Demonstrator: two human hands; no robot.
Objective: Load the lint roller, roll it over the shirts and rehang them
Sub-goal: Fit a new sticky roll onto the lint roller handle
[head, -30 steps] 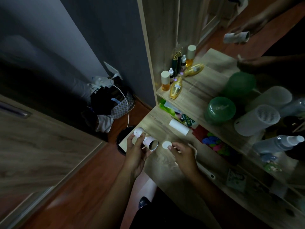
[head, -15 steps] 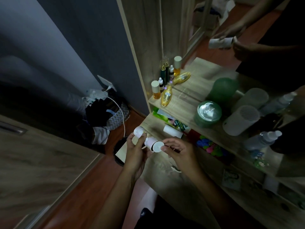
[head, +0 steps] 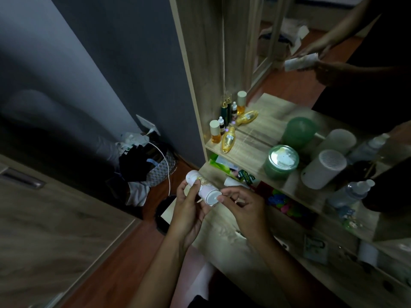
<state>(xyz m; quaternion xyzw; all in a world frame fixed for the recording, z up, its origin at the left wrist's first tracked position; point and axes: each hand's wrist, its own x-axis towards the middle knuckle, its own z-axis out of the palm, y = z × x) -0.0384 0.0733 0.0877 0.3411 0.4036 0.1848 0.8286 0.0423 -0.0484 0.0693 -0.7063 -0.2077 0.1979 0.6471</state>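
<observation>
A white lint roll with a printed wrapper is held tilted in my left hand, above the lower wooden shelf. My right hand presses a round white end cap against the roll's lower right end with its fingertips. A second white roll lies on the lower shelf just behind my hands. No shirts are in view. The mirror at the top right reflects my hands and the roll.
A wooden vanity shelf carries small bottles, a green jar, a white cylinder and spray bottles. A basket of dark clothes with a white cable stands on the floor at the left.
My right hand has brought the white cap from beside the roll onto its open end. The view has shifted slightly, and both hands sit closer together.
</observation>
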